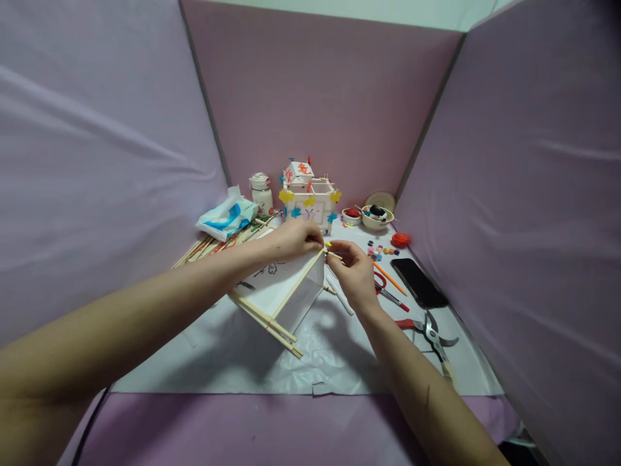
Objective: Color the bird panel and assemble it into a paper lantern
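Note:
A box-shaped lantern (pixel 284 285) of thin wooden sticks and white paper, with dark drawings on one side, lies tilted on the table before me. My left hand (pixel 297 238) is closed in a pinch on its upper right corner, where stick ends cross. Close beside it, my right hand (pixel 353 268) has thumb and fingers pinched together by the same corner. What those right fingers hold is too small to make out. A tiny yellow piece (pixel 328 244) shows between both hands. Paired sticks (pixel 272 327) jut out at the lantern's near end.
Behind stands a decorated white lantern (pixel 310 200), with a bottle (pixel 262 194) and a wipes pack (pixel 228 217) to its left. Toward the right lie red-handled pruning shears (pixel 431 333), scissors (pixel 383 288), a phone (pixel 418 283), red yarn (pixel 400 240) and a bowl (pixel 377 223).

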